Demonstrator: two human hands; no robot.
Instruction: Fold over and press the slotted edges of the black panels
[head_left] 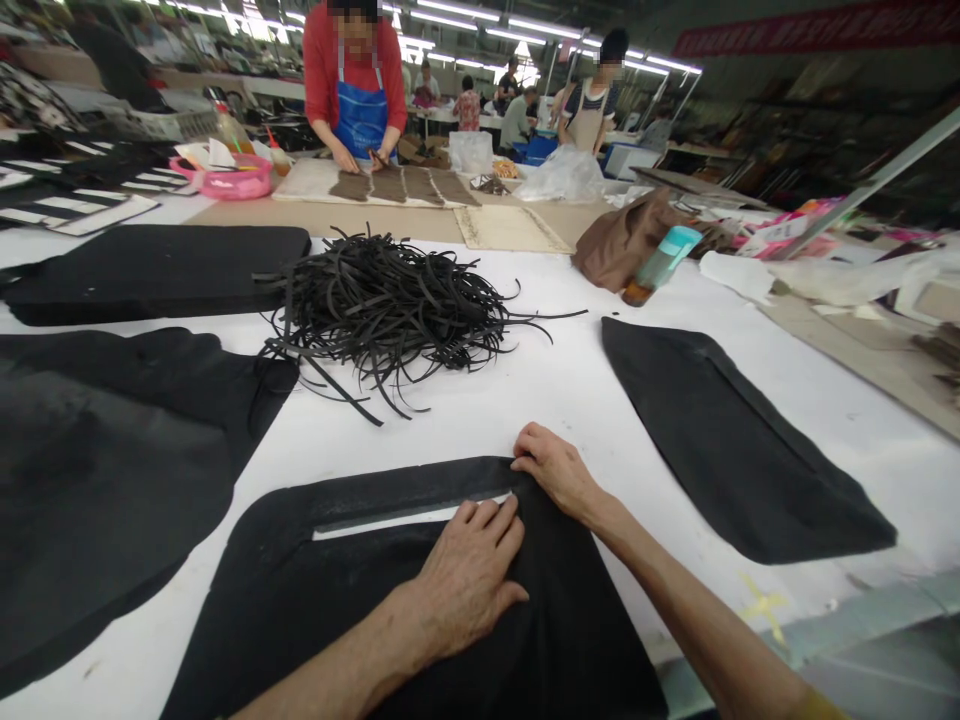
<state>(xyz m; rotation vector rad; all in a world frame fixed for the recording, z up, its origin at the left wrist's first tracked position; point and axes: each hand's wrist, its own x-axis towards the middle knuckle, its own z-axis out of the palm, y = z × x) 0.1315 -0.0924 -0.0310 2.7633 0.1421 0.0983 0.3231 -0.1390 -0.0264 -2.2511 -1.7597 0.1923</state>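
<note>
A black leather-like panel (pixel 300 610) lies in front of me, with a long narrow slot near its far edge. White shows through this slot (pixel 390 523). My left hand (pixel 476 570) rests palm down on the panel, its fingertips at the slot's right end and the thumb spread away. At the panel's far right edge, my right hand (pixel 559 470) is closed with thumb and fingers on the material; its fingertips are partly hidden.
Behind the panel sits a heap of thin black strips (pixel 397 305). Other black pieces lie at left (pixel 112 480), and a slotted one (pixel 742 440) at right. A bottle (pixel 664 262) leans on brown cloth (pixel 622 240). Across the table a person in a blue apron (pixel 361 115) handles brown pieces.
</note>
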